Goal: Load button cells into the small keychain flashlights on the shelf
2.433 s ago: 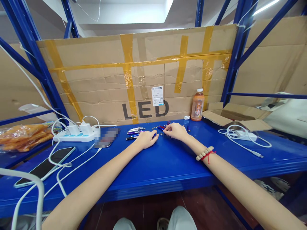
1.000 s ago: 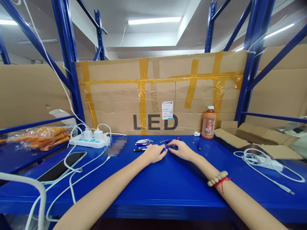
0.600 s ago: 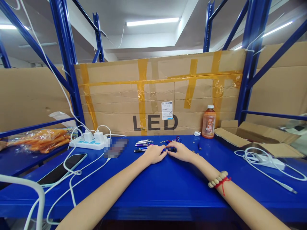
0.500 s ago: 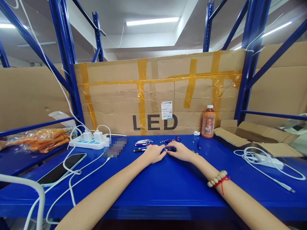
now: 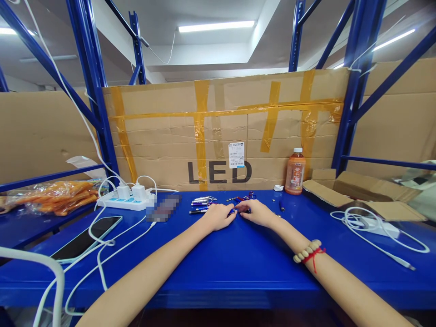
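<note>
My left hand [image 5: 220, 217] is closed, thumb and fingers pinched round a small blue metal tube [image 5: 232, 211], most of it hidden. Facing it just to the right, my right hand [image 5: 256, 212] has its fingers curled together; whatever sits between their tips is too small to make out. Several slim metal tubes [image 5: 200, 204], blue and silver with rings at their ends, lie in a row beyond my left hand. Behind my right hand is a loose group of small blue and red parts [image 5: 248, 197]. A short dark blue piece [image 5: 282, 207] lies to its right.
On the left are a white power strip [image 5: 126, 202], cables and a phone [image 5: 88, 238]. A bottle of orange drink [image 5: 295, 172] stands at the back right, beside an open cardboard box [image 5: 357, 190] and a coiled white cable [image 5: 354, 222]. A cardboard wall [image 5: 163, 141] closes the back.
My right fingertips have drawn slightly away from my left hand, leaving a small gap. My left hand stays on the blue tube. The whole view has shifted a little.
</note>
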